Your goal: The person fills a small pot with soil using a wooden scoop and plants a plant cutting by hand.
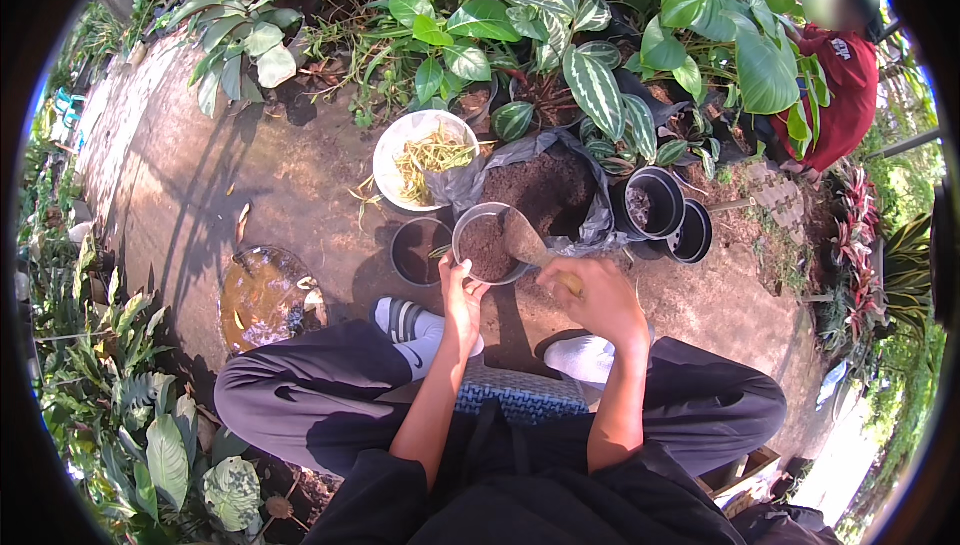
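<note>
My left hand (463, 291) holds a small plant pot (459, 233) by its near left rim, with dark soil (484, 248) inside. In my right hand (596, 293) is the handle of a hand trowel (527, 239), whose soil-dusted blade reaches over the pot's right side. Just beyond the pot lies an opened grey plastic bag (598, 226) of dark potting soil (544, 188). Another dark pot (397, 269) stands on the ground left of the held one. Behind it, a white bucket (384, 162) holds yellow-green plant cuttings (431, 158).
Several black pots (679, 207) stand right of the bag. A round basin of brownish water (262, 293) sits at the left. Dense leafy plants (525, 34) line the far side. A person in a red shirt (844, 106) is at the upper right. A woven stool (517, 392) is beneath me.
</note>
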`<state>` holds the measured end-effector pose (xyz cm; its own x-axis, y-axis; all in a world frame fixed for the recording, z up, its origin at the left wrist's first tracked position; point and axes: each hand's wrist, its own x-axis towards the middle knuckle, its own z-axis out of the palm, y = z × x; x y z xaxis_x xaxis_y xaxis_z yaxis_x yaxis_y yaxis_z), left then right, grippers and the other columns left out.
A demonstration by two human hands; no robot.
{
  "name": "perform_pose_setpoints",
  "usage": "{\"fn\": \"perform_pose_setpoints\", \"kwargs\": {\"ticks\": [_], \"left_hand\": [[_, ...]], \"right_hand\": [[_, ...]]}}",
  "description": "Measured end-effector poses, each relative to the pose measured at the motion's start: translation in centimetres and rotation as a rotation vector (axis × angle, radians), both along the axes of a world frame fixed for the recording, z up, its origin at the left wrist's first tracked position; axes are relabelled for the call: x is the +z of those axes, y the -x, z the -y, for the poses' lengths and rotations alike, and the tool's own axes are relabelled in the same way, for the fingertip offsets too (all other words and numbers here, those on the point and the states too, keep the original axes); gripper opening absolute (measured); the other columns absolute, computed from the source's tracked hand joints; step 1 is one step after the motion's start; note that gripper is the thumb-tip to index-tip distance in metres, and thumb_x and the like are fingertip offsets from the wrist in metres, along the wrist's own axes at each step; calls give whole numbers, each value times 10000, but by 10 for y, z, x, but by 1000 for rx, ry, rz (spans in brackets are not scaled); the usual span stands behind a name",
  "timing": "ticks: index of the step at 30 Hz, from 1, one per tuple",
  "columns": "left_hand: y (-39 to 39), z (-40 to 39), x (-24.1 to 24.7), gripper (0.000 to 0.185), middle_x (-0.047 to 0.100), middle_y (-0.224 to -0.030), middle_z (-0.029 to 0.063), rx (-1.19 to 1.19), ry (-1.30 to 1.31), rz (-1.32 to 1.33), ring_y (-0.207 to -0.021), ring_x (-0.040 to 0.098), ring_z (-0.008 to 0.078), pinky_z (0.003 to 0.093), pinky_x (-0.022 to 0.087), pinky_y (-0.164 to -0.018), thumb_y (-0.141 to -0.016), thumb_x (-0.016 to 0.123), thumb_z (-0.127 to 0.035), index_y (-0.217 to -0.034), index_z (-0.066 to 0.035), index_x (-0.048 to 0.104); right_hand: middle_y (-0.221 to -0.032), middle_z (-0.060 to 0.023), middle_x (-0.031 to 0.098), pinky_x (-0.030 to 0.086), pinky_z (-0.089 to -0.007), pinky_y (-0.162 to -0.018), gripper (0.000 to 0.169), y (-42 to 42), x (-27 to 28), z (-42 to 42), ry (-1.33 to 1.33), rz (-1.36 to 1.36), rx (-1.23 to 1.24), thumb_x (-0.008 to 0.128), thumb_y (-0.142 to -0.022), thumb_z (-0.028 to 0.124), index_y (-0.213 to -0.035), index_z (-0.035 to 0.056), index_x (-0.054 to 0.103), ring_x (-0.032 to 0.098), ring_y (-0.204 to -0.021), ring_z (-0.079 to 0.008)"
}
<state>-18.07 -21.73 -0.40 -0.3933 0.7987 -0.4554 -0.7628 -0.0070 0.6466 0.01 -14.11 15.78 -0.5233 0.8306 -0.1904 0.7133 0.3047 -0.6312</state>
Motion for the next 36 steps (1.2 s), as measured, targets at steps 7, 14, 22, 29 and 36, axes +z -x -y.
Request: {"fn": "perform_pose_setpoints", "kwargs": {"ticks": [7, 14, 22, 29, 36], "left_hand": [[2, 1, -2, 511, 527, -1351, 119, -4, -78, 40, -1287, 524, 257, 436, 413, -1100, -927, 561, -265, -1391, -117, 407], [-2, 2, -13, 540, 505, -1389, 71, -34, -62, 49, -1313, 489, 220, 392, 382, -1104, -910, 563, -269, -1416, -136, 432], [-3, 2, -7, 581, 477, -1434, 66, -37, -52, 50, -1343, 464, 218, 390, 360, -1123, -903, 553, -253, -1452, -125, 411], [-2, 1, -5, 588, 513, -1408, 110, -43, -121, 52, -1354, 469, 244, 406, 356, -1138, -905, 545, -240, -1448, -62, 408], [-3, 1, 1, 579, 498, -1421, 120, -11, -119, 33, -1356, 466, 251, 421, 343, -1148, -929, 543, -268, -1450, -56, 407]], "right_hand": [[-967, -130, 754, 503, -357, -911, 177, -11, 4, -11, 351, -295, 13, 670, -862, 102, -1015, 67, 753, 707, -962, -251], [-934, -99, 751, 493, -309, -905, 151, -9, -6, -12, 374, -342, 27, 683, -888, 84, -1009, 34, 758, 678, -939, -156], [-938, -94, 750, 491, -313, -907, 146, -8, -10, -13, 419, -366, 78, 667, -903, 75, -1015, 35, 753, 671, -940, -146], [-944, -78, 754, 494, -301, -908, 129, -10, -16, -15, 423, -402, 92, 674, -914, 64, -1004, 20, 755, 664, -943, -128], [-966, -84, 751, 470, -319, -952, 157, -14, -7, -17, 481, -491, 77, 645, -938, 106, -1028, 33, 751, 653, -988, -139]]}}
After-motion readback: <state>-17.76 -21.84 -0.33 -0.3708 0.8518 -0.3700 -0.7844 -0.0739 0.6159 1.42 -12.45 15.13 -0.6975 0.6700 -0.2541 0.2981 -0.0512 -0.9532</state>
